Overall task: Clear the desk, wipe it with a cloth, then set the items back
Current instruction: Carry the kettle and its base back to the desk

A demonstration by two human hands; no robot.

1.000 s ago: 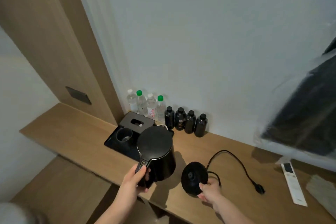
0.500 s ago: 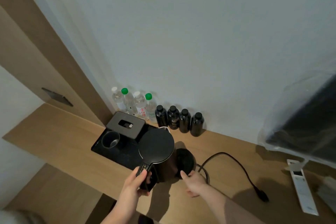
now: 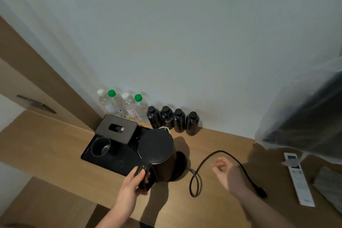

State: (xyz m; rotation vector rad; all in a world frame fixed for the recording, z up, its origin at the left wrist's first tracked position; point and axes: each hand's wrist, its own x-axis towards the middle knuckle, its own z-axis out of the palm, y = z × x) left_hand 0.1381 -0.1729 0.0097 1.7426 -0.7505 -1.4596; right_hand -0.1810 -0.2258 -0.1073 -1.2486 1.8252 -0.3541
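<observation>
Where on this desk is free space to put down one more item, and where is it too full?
Bare wood lies left of the black tray toward the desk end, and between the dark bottles and the power cord. It is crowded along the wall by the water bottles and around the kettle.
</observation>
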